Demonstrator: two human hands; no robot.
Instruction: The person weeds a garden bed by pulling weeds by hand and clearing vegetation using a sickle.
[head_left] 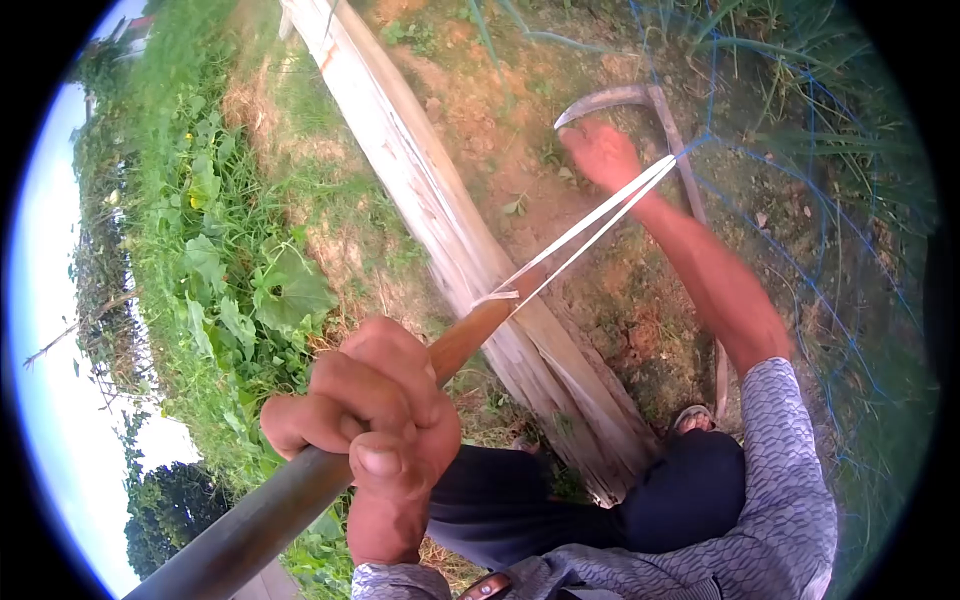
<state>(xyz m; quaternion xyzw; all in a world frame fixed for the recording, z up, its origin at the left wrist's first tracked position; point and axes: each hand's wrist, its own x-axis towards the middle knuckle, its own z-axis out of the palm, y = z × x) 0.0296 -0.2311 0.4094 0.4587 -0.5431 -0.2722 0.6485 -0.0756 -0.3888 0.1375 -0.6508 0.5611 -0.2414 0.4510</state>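
Observation:
My left hand [385, 400] is wrapped round a pole [265, 515], dark at its near end and brown wood towards its far tip. A white cord [600, 212] is looped at that tip. Its two strands run taut to a blue net [765, 235] on the right. Stretched forward under the cord, my right hand [603, 155] is blurred, so its fingers are hard to read. Just beyond it is a sickle [612, 97] with a curved blade. The sickle's long thin handle [690, 185] passes behind my right forearm.
A split, pale log [420, 190] lies diagonally across bare soil [470, 75]. Leafy plants [215, 270] grow on the left, with long grass [850, 140] at upper right. My sandalled foot [692, 418] is beside the log's near end.

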